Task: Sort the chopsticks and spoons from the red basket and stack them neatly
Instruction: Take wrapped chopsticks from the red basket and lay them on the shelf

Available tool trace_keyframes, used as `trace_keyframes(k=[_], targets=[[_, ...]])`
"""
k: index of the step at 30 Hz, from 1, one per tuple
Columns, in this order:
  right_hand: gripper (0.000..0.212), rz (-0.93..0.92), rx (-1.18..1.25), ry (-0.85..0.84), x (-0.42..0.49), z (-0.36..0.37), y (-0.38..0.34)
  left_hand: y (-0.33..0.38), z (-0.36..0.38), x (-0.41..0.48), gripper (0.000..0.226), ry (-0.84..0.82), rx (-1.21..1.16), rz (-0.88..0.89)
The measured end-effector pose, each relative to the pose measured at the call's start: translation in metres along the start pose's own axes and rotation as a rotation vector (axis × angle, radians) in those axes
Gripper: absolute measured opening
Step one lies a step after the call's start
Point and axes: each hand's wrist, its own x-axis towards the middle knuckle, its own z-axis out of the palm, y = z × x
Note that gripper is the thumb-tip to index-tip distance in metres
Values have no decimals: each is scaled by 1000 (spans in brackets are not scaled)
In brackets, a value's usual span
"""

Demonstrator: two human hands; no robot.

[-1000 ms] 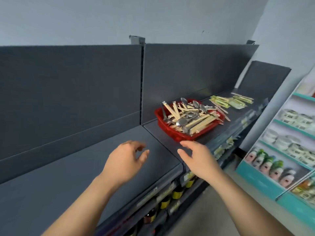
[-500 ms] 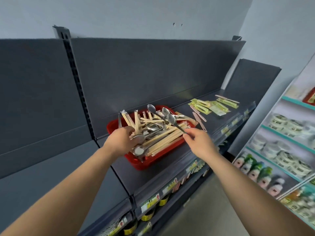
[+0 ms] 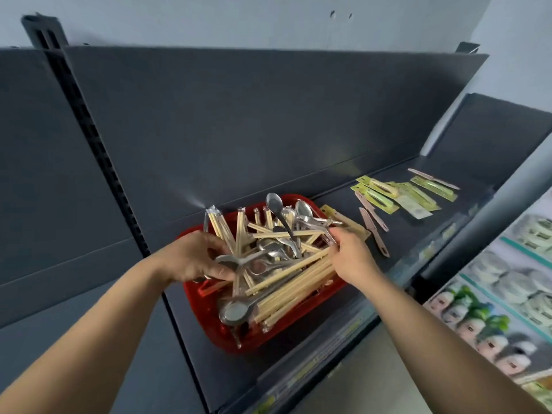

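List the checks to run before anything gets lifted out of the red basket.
1. Hands in place: left hand and right hand are both at the red basket. Ok.
2. Kinds separated: chopsticks and spoons lie tangled together. Not ok.
3. Left grip: fingers curl round spoons at the basket's left side. Ok.
4. Right grip: fingertips sit at chopstick ends and a spoon handle. Which one is pinched: cannot tell.
5. Room to stack: bare shelf shows in front of the basket. Ok.
6. Neighbours: green packets lie apart, to the right. Ok.
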Motion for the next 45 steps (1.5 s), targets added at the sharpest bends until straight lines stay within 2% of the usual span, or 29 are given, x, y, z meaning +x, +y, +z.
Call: trace_keyframes(k=[3,6,11,15,17,20,22,26,28,30,32,35,39,42,43,45], targets=[[27,-54,94,12,14,-4,-12,3,-12,0,22,1,-199,-6],[19,-54,104,-56,34,-1,-31,7,-12,6,17,126,-490,4],[34,41,245,-130,72,16,-53,11,8,23,19,319,-1141,12],[25,5,120,-235,90,24,-62,22,16,30,29,461,-1270,19],[21,-10,98,-283,95,26,-61,31,19,30,28,543,-1261,-23],[21,-20,79,-339,102,25,-56,37,25,26,25,592,-1039,-118],[19,-54,93,-339,105,21,-53,37,31,21,33,509,-809,-197],[19,-202,234,-390,104,6,-45,34,49,16,50,442,-72,-443],[20,-244,339,-484,99,-3,-38,30,57,17,49,435,75,-482],[18,-265,389,-589,93,-10,-30,30,65,17,43,453,113,-484],[12,-262,423,-673,88,-12,-22,35,68,16,35,547,103,-474],[4,-259,378,-686,89,-9,-12,42,71,14,25,734,26,-484],[6,-305,226,-678,86,-10,-10,44,74,11,19,980,-75,-526],[62,-303,116,-638,79,-10,-11,44,76,5,11,1171,-243,-526],[69,-289,115,-617,77,-8,-12,44,76,2,11,1227,-278,-519],[59,-281,81,-597,76,-3,-15,44,75,-4,13,1319,-320,-510]])
